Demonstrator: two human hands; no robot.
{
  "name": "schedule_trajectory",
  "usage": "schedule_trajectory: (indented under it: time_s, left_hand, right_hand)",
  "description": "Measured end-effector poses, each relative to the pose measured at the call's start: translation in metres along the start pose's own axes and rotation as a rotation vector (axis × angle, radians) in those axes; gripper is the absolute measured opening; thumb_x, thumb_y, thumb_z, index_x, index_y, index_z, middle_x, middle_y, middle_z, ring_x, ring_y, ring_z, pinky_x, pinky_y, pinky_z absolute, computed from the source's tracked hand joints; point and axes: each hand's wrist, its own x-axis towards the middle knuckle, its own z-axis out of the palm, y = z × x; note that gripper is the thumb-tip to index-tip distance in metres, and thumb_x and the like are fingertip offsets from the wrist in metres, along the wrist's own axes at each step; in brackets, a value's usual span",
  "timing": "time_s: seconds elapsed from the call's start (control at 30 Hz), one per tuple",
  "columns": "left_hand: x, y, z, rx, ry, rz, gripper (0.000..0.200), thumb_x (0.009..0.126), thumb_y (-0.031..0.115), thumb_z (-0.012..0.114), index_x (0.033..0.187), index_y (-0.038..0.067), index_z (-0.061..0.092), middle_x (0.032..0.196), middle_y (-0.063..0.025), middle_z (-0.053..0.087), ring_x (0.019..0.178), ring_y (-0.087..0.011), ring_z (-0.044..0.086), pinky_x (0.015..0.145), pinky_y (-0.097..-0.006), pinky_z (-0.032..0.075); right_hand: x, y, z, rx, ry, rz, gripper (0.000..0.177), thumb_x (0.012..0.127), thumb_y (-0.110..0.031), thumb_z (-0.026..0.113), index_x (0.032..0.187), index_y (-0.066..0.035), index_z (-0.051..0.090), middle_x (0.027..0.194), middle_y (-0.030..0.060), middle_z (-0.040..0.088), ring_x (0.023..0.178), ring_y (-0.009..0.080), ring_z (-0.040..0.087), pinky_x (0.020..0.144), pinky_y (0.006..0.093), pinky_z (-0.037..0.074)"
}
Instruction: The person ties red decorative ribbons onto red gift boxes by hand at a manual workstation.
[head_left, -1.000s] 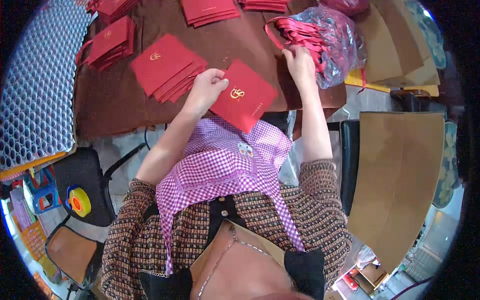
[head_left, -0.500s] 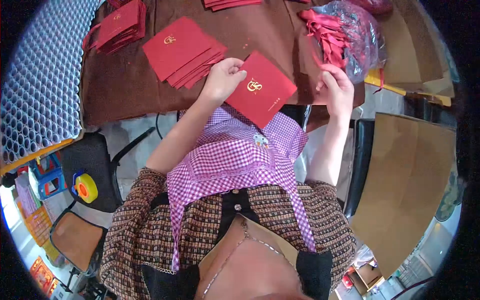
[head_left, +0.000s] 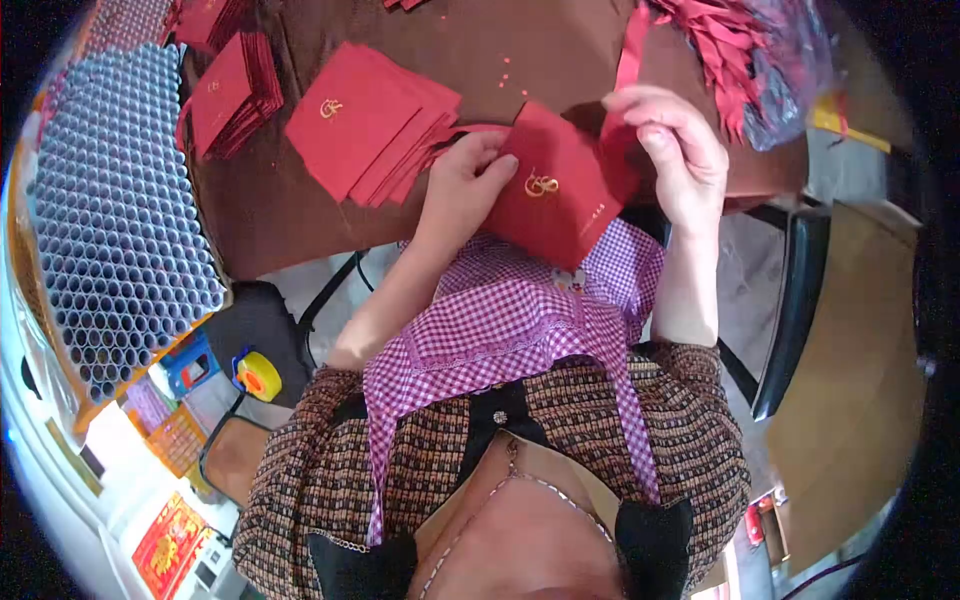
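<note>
From where I stand, the left hand (head_left: 462, 190) has thumb and fingers clamped on the left edge of a red card (head_left: 565, 215), held tilted between the hands at the table's near side. The right hand (head_left: 690, 175) curls beside a red ribbon (head_left: 631, 50); blur keeps me from telling whether its fingers pinch it. I'd say a light, steady edge grip avoids creasing the card, and the ribbon wants to run flat, untwisted and free of snags. The card's far face is hidden, as are the left fingertips behind it, and its small lower print is unreadable.
</note>
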Motion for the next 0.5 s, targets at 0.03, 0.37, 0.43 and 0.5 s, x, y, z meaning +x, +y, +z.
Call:
schedule_trajectory:
  time_s: [0.03, 0.37, 0.43, 0.5]
  left_hand:
    - [0.001, -0.006, 0.000, -0.071, -0.035, -0.038, 0.026, 0.082, 0.008, 0.064, 0.105, -0.004, 0.060, 0.093, -0.0066, 0.066, 0.087, -0.0108, 0.061, 0.078, -0.0259, 0.049]
    - [-0.004, 0.013, 0.000, -0.049, -0.051, -0.268, 0.027, 0.085, 0.002, 0.060, 0.111, -0.003, 0.057, 0.099, -0.0053, 0.065, 0.091, -0.0108, 0.060, 0.081, -0.0242, 0.047]
    - [-0.001, 0.014, 0.002, -0.088, -0.046, -0.279, 0.027, 0.085, 0.002, 0.060, 0.111, -0.003, 0.057, 0.100, -0.0054, 0.065, 0.091, -0.0108, 0.060, 0.081, -0.0243, 0.047]
    - [0.003, 0.014, 0.003, -0.122, -0.035, -0.275, 0.026, 0.085, 0.002, 0.060, 0.110, -0.004, 0.057, 0.101, -0.0056, 0.065, 0.092, -0.0108, 0.060, 0.081, -0.0245, 0.047]
  right_hand:
    - [0.007, 0.006, 0.004, 0.091, 0.001, 0.086, 0.013, 0.088, 0.001, 0.054, 0.097, 0.001, 0.063, 0.088, 0.0082, 0.063, 0.083, 0.0147, 0.060, 0.077, 0.0247, 0.046]
    - [0.025, 0.065, 0.012, -0.210, -0.059, 0.264, 0.021, 0.088, 0.003, 0.053, 0.108, 0.001, 0.059, 0.087, 0.0055, 0.063, 0.071, 0.0084, 0.057, 0.065, 0.0216, 0.048]
    - [0.027, 0.072, 0.011, -0.188, -0.018, 0.232, 0.021, 0.087, 0.004, 0.054, 0.108, 0.000, 0.058, 0.088, 0.0065, 0.064, 0.070, 0.0091, 0.058, 0.066, 0.0214, 0.049]
    - [0.030, 0.079, 0.008, -0.170, -0.079, 0.211, 0.018, 0.087, 0.003, 0.055, 0.104, 0.000, 0.059, 0.089, 0.0071, 0.064, 0.070, 0.0090, 0.059, 0.067, 0.0213, 0.050]
